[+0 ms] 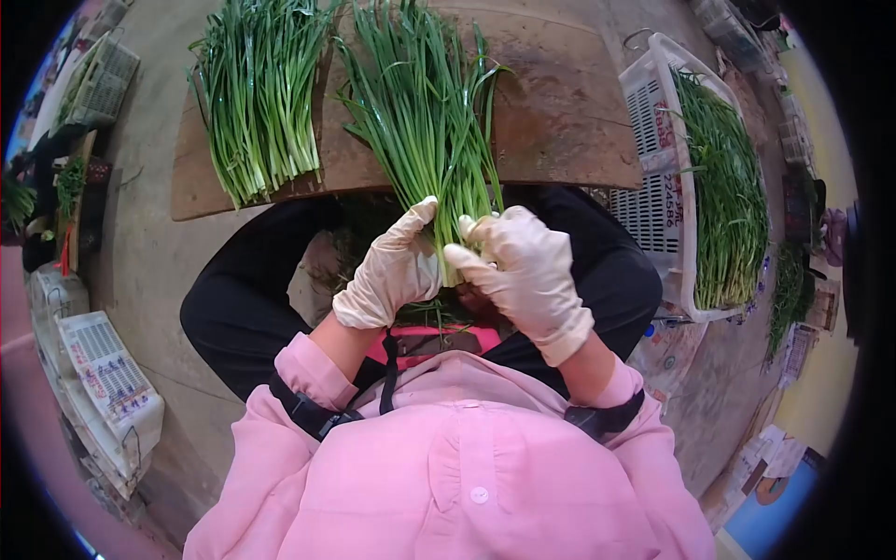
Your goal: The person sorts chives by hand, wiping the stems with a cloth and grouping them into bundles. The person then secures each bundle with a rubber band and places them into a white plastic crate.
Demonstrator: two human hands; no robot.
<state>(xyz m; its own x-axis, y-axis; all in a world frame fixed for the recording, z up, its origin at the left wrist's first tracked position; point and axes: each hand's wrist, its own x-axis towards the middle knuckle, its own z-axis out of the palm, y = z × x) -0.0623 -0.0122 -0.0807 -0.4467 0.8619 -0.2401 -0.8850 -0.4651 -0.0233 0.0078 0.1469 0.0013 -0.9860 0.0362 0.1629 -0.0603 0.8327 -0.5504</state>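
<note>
Both my hands wear pale gloves. My left hand (pixel 399 266) wraps round the lower white ends of a bunch of long green stalks (pixel 420 121), thumb on top. At the right side of the same ends is my right hand (pixel 527 271), its fingers bent and pressed together; what they pinch is too small to make out. The bunch's leafy part rests on a wooden board (pixel 560 103), and its stem ends hang over the near edge. A second bunch of green stalks (pixel 257 103) lies on the board to the left.
A white crate (pixel 686 187) full of green stalks (pixel 723 196) stands right of the board. Stacked white crates (pixel 107 364) are on the floor at left, another crate (pixel 105 82) at upper left. Loose green bits lie between my legs, below the board's edge.
</note>
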